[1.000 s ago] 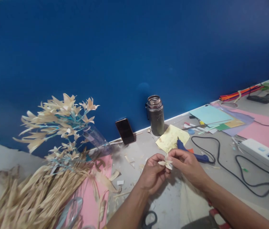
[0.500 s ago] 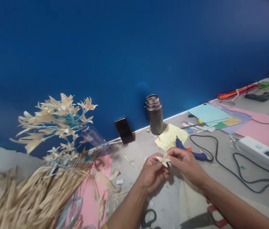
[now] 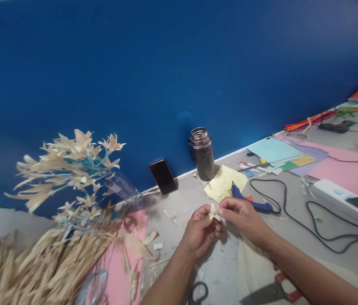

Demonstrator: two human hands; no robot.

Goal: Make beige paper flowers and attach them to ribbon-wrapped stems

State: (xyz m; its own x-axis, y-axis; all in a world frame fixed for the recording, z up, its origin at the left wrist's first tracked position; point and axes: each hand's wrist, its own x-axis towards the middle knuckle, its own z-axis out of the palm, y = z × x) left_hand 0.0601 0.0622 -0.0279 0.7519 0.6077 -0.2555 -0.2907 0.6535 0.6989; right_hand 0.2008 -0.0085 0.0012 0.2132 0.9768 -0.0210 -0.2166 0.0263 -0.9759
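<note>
Between my two hands is a small cream husk flower (image 3: 213, 212) with pointed petals. My left hand (image 3: 200, 231) is closed around its base, fingers curled beneath. My right hand (image 3: 239, 214) pinches at a petal on the flower's right side with thumb and forefinger. Just beyond the right hand lies a blue glue gun (image 3: 253, 204), its nozzle resting by a yellow paper sheet (image 3: 225, 182). Below the hands are the black handle of scissors (image 3: 199, 293) and red-handled shears (image 3: 271, 292).
A vase (image 3: 123, 188) of husk flowers (image 3: 77, 159) leans left, above a pile of dried husks (image 3: 45, 271) and pink paper (image 3: 125, 258). A phone (image 3: 163, 177) and an open flask (image 3: 202, 154) stand by the blue wall. At right are coloured papers, a power strip (image 3: 340, 197) and a looping cable (image 3: 312, 241).
The flower has turned in my fingers, and its petals now point more upward. My right fingers have shifted slightly on it. The whole view has swung a little to the right.
</note>
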